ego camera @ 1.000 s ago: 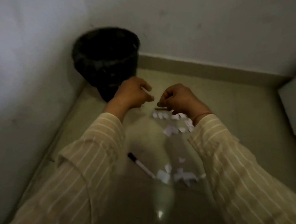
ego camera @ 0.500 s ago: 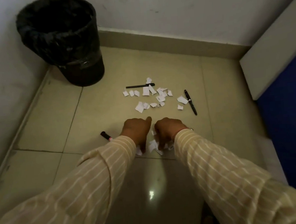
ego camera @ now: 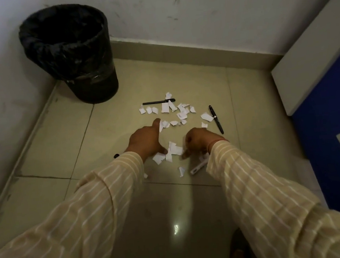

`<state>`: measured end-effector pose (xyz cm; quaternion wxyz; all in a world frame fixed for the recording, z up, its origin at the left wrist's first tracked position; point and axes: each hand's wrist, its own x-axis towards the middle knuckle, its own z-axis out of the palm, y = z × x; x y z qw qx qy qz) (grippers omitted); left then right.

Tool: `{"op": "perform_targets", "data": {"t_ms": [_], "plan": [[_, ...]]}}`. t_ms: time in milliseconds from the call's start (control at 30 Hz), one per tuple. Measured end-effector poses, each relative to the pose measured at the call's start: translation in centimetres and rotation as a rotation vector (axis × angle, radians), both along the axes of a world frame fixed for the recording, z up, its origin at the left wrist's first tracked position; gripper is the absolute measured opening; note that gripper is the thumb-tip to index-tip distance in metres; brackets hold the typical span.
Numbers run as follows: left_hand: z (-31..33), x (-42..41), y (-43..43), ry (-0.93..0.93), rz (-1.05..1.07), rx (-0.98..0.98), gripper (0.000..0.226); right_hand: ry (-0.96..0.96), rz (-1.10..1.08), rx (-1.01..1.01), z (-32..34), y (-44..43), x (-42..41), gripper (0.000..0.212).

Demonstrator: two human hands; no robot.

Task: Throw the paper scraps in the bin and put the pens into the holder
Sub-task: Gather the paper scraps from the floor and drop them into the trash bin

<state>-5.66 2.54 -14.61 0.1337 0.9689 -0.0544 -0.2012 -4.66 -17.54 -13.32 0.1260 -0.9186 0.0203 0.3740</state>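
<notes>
White paper scraps lie on the tiled floor in two groups: a far cluster (ego camera: 171, 112) and a near heap (ego camera: 170, 152) between my hands. My left hand (ego camera: 145, 141) rests over the floor with fingers apart, its index fingertip at a far scrap and its thumb beside the near heap. My right hand (ego camera: 199, 140) is curled, fingers down, with its thumb touching the near heap. One black pen (ego camera: 158, 102) lies behind the far scraps and another black pen (ego camera: 216, 119) to their right. A dark pen tip (ego camera: 116, 155) pokes out by my left sleeve. No pen holder is visible.
A black bin (ego camera: 68, 53) with a black liner stands in the back left corner against the walls. A white marker-like object (ego camera: 197, 167) lies by my right sleeve. A white and blue panel (ego camera: 316, 85) closes off the right side.
A second ago both hands were up near the bin with fingers closed. They came down to the near scraps, and my left index finger has since stretched out toward the far cluster.
</notes>
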Motion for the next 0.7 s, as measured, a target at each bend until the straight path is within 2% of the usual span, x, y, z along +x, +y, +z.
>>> {"op": "perform_targets", "data": {"t_ms": [100,200,267,400,533,633,700], "plan": [[-0.4,-0.7,-0.2,0.056,-0.012,0.005,0.138,0.081,0.147,-0.111,-0.4,1.2,-1.7,0.056],[-1.3,-1.2,-0.3,0.096,0.000,0.001,0.145,-0.135,0.208,-0.185,-2.1,2.8,-3.4,0.066],[-1.7,-1.0,-0.3,0.095,0.025,-0.013,0.143,-0.237,0.157,-0.165,-3.1,2.8,-3.5,0.064],[-2.0,0.0,0.6,0.079,0.066,-0.065,0.136,-0.322,-0.043,-0.062,-3.3,1.4,-2.2,0.053],[-1.5,1.2,2.0,0.086,0.130,-0.093,0.128,-0.212,-0.116,0.096,-2.7,0.8,-0.9,0.052],[-1.1,1.6,2.6,0.082,0.174,-0.104,0.123,-0.038,-0.053,0.121,-1.8,1.9,-1.7,0.074],[-1.0,1.6,3.0,0.085,0.196,-0.110,0.121,-0.029,0.042,0.052,-1.8,3.6,-3.1,0.096]]}}
